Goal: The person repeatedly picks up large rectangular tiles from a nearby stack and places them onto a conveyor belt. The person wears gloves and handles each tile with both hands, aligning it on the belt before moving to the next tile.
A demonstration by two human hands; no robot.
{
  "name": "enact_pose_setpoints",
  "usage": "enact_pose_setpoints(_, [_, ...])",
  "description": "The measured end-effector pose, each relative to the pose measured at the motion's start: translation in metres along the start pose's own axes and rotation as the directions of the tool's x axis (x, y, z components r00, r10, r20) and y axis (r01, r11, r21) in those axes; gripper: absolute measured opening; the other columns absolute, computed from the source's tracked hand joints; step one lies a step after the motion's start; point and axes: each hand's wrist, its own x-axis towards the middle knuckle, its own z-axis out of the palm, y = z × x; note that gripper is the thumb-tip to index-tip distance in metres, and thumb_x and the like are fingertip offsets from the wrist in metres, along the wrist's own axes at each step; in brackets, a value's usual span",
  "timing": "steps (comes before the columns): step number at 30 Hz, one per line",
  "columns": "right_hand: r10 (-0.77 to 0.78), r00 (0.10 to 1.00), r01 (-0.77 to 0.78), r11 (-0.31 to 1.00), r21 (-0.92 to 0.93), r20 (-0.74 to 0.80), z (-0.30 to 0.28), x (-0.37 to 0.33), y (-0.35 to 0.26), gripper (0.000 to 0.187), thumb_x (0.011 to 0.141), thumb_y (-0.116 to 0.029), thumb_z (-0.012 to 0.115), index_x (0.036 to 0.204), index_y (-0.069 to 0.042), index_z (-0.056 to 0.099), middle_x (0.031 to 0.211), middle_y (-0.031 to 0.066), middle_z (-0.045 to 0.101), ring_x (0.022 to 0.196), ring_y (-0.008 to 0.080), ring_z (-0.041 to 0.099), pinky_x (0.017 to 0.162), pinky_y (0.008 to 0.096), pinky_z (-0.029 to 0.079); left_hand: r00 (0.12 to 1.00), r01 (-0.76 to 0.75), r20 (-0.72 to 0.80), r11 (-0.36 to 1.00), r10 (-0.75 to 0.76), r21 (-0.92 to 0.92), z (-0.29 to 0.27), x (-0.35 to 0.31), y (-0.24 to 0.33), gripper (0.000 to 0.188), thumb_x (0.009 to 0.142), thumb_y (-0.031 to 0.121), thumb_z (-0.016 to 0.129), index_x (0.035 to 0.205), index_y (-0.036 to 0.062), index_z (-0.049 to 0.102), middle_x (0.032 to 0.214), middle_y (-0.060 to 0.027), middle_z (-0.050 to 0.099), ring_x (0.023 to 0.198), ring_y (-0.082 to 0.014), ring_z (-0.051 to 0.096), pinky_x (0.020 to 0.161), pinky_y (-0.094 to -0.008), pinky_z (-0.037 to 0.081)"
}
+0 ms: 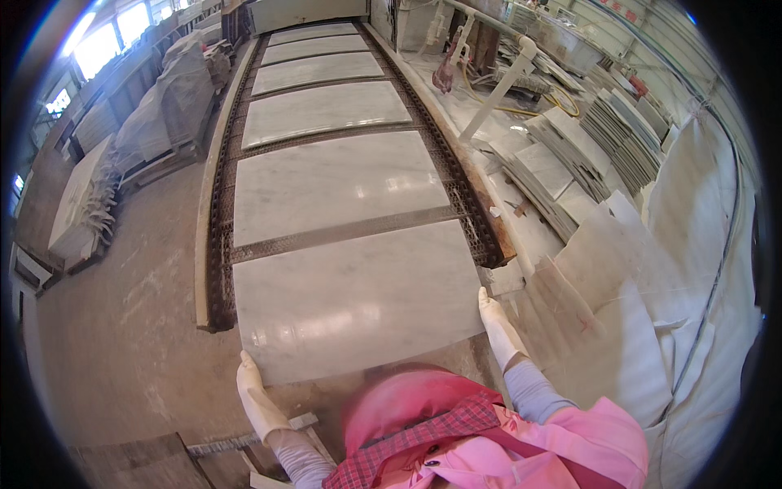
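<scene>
A polished white-grey marble slab (358, 301) lies with its far part on a chain conveyor (350, 231), its near part reaching out past the conveyor's end. My left hand (251, 376), in a pale glove, grips the slab at its near left corner. On the opposite side, my right hand (491, 314), gloved alike, holds the right edge near the corner, thumb up along it. The fingers under the stone are hidden. Just beyond, a second marble slab (338, 187) rests flat on the conveyor, a narrow gap between the two.
Several more slabs (326, 110) line the conveyor toward a machine housing (309, 10). Wrapped stacks on pallets (167, 106) stand on the left. To the right are a pale pipe frame (498, 90), leaning stone sheets (607, 143) and white sheeting (692, 212). A wooden stand (236, 444) is at lower left.
</scene>
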Motion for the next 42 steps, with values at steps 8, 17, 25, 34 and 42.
enact_pose_setpoints(8, [-0.009,1.0,0.008,1.0,-0.009,-0.024,-0.001,0.01,0.003,0.08,0.084,-0.067,0.02,0.116,-0.003,0.056,0.119,0.022,0.053,0.116,0.0329,0.047,0.098,0.0384,0.035,0.989,0.142,0.035,0.99,-0.142,-0.012,0.002,0.008,-0.003,0.066,0.091,0.053,0.029,0.107,-0.0035,0.059,0.101,-0.022,0.062,0.095,-0.0319,0.06,0.085,-0.0368,0.044])
enact_pose_setpoints(17, [-0.01,1.0,0.011,0.997,0.071,-0.016,-0.005,0.002,0.004,0.077,0.086,-0.064,0.027,0.118,0.0,0.054,0.12,0.0207,0.054,0.116,0.0312,0.048,0.097,0.037,0.035,0.999,0.032,0.032,0.99,-0.037,0.134,-0.007,-0.005,0.01,0.066,0.09,0.053,0.027,0.107,-0.001,0.06,0.103,-0.0237,0.06,0.101,-0.0355,0.056,0.088,-0.0397,0.042])
enact_pose_setpoints(25, [0.001,1.0,0.0,0.998,0.06,-0.006,-0.004,0.011,0.005,0.075,0.086,-0.063,0.029,0.116,0.0,0.055,0.118,0.0188,0.055,0.113,0.03,0.051,0.094,0.0364,0.039,0.994,0.094,0.033,0.975,-0.102,0.201,-0.011,-0.01,0.022,0.066,0.089,0.055,0.026,0.109,0.0008,0.059,0.109,-0.0229,0.057,0.106,-0.0351,0.053,0.091,-0.0405,0.041])
enact_pose_setpoints(34, [-0.032,0.999,0.029,0.995,-0.091,-0.029,-0.014,0.0,-0.013,0.081,0.084,-0.068,0.024,0.114,0.0,0.056,0.116,0.0213,0.055,0.112,0.0333,0.05,0.094,0.0372,0.038,0.992,0.11,0.034,0.968,-0.121,0.225,-0.008,-0.007,0.03,0.066,0.089,0.056,0.026,0.108,0.0034,0.06,0.107,-0.0238,0.058,0.105,-0.0355,0.054,0.09,-0.0406,0.041])
enact_pose_setpoints(42, [-0.025,1.0,0.026,0.999,0.047,-0.017,-0.006,0.009,-0.007,0.078,0.084,-0.065,0.027,0.113,0.0,0.057,0.115,0.0229,0.055,0.113,0.0318,0.05,0.095,0.0366,0.037,0.996,0.076,0.022,0.974,-0.082,0.215,-0.006,-0.005,0.026,0.069,0.089,0.057,0.026,0.106,-0.0007,0.06,0.105,-0.0246,0.058,0.105,-0.0359,0.054,0.09,-0.0411,0.041])
